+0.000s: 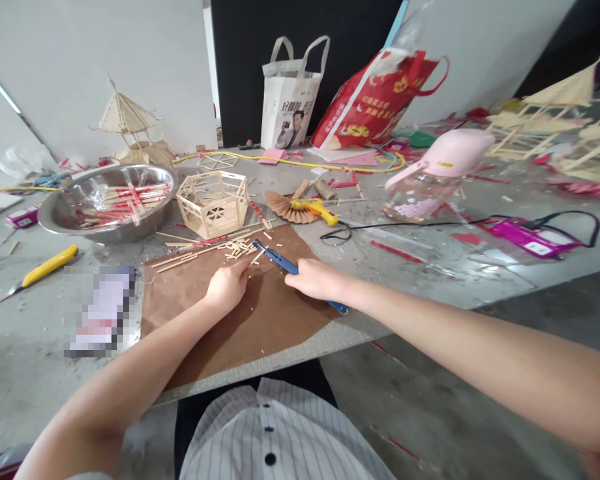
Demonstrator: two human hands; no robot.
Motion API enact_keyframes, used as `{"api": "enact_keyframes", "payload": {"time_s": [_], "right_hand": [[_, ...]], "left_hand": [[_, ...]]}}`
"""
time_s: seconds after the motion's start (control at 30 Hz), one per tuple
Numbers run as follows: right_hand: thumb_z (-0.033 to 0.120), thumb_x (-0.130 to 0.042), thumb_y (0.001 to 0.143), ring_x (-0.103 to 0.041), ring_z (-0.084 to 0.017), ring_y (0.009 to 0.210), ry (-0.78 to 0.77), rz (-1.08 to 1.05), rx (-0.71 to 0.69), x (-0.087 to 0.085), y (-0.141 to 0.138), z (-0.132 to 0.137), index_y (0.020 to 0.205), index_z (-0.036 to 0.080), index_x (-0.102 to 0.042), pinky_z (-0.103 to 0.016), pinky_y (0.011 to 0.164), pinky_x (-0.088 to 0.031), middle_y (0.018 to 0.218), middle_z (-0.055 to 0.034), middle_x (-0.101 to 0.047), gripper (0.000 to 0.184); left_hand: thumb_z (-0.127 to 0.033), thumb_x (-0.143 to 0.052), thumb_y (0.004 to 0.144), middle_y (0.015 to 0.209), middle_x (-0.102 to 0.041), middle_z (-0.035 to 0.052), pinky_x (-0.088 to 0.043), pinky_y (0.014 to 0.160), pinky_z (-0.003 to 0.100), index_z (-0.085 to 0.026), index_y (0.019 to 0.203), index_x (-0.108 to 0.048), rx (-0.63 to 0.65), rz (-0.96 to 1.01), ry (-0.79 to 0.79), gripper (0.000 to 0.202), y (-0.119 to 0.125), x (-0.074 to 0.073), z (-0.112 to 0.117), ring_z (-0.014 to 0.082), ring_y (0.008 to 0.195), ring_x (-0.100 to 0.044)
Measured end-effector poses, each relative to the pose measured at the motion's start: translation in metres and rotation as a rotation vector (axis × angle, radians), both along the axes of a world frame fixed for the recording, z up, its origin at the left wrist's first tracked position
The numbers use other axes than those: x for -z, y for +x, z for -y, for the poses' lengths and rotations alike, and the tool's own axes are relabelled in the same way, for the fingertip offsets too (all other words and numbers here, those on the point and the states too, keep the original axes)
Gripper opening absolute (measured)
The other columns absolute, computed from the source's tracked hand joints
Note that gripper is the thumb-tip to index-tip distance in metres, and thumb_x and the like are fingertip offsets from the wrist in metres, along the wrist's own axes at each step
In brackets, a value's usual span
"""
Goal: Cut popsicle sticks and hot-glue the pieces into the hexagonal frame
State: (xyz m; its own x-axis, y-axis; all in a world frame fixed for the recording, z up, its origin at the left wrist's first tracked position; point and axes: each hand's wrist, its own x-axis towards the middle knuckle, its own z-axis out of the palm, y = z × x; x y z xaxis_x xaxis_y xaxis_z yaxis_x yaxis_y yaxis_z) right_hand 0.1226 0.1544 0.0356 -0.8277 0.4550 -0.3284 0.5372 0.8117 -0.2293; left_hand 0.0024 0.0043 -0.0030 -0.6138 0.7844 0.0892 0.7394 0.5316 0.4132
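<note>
My right hand is wrapped round a pair of blue-handled cutters, its dark jaws pointing up and to the left. Between the fingers of my left hand is a thin wooden stick, and its far end reaches the cutter jaws. Whether the blades touch the stick is too small to tell. Just beyond my left hand lies a pile of short cut stick pieces, with longer sticks to its left. Both hands are over a brown sheet. A hexagonal wooden frame stands behind the pile.
A steel bowl of red-wrapped chopsticks, a yellow knife and a blurred-out phone are on the left. Behind the sheet lies a yellow glue gun. A pink-lidded bottle and a purple box stand right. A pagoda model stands at the back.
</note>
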Motion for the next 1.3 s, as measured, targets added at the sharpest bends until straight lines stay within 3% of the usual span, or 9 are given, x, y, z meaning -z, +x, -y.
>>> {"api": "enact_keyframes", "payload": {"time_s": [0.3,0.57,0.7,0.87,1.07,1.3], "right_hand": [[0.04,-0.037,0.073,-0.061,-0.025,0.077,-0.007,-0.027,0.001,-0.002,-0.001,0.001,0.083,0.012,-0.062,-0.026,0.054,-0.035,0.084,-0.0168,-0.066,0.039],[0.041,-0.038,0.074,-0.062,-0.025,0.077,-0.003,-0.02,0.005,-0.003,-0.002,-0.001,0.085,0.012,-0.063,-0.026,0.054,-0.036,0.085,-0.0172,-0.066,0.04],[0.04,-0.039,0.074,-0.062,-0.023,0.071,-0.028,-0.009,0.011,0.0,-0.004,-0.003,0.08,0.012,-0.064,-0.026,0.053,-0.038,0.078,-0.0155,-0.067,0.038],[0.047,-0.039,0.075,-0.059,-0.018,0.05,-0.193,0.075,0.073,0.013,-0.01,-0.012,0.067,0.013,-0.063,-0.026,0.05,-0.04,0.06,-0.0108,-0.065,0.042],[0.045,-0.044,0.074,-0.057,-0.015,0.044,-0.201,0.083,0.102,0.025,-0.015,-0.018,0.062,0.013,-0.062,-0.024,0.047,-0.041,0.058,-0.0093,-0.065,0.039],[0.045,-0.044,0.076,-0.056,-0.014,0.043,-0.179,0.073,0.116,0.027,-0.016,-0.017,0.064,0.013,-0.063,-0.024,0.048,-0.041,0.055,-0.0078,-0.063,0.039]], "left_hand": [[-0.022,-0.042,0.083,0.082,-0.069,0.0052,-0.046,0.07,0.025,-0.021,0.111,-0.059,0.003,0.031,0.085,0.033,-0.001,0.0,-0.001,0.0171,0.073,-0.063],[-0.024,-0.04,0.084,0.085,-0.069,0.0043,-0.045,0.07,0.023,-0.022,0.108,-0.06,0.027,0.014,0.079,0.031,-0.001,-0.002,-0.001,0.0163,0.076,-0.063],[-0.03,-0.035,0.087,0.086,-0.069,0.0048,-0.045,0.069,0.026,-0.025,0.103,-0.061,0.01,-0.089,-0.053,0.031,0.001,-0.002,-0.003,0.0196,0.08,-0.063],[-0.038,-0.029,0.088,0.083,-0.068,0.005,-0.044,0.066,0.028,-0.029,0.107,-0.057,-0.025,-0.211,-0.293,0.035,0.007,-0.003,-0.004,0.02,0.075,-0.063],[-0.038,-0.026,0.089,0.084,-0.067,0.006,-0.044,0.066,0.028,-0.029,0.113,-0.052,-0.023,-0.23,-0.344,0.037,0.008,-0.004,-0.005,0.0199,0.075,-0.063],[-0.039,-0.025,0.089,0.082,-0.066,0.0058,-0.044,0.066,0.028,-0.029,0.116,-0.051,-0.04,-0.235,-0.356,0.038,0.007,-0.001,-0.007,0.0198,0.075,-0.063]]}}
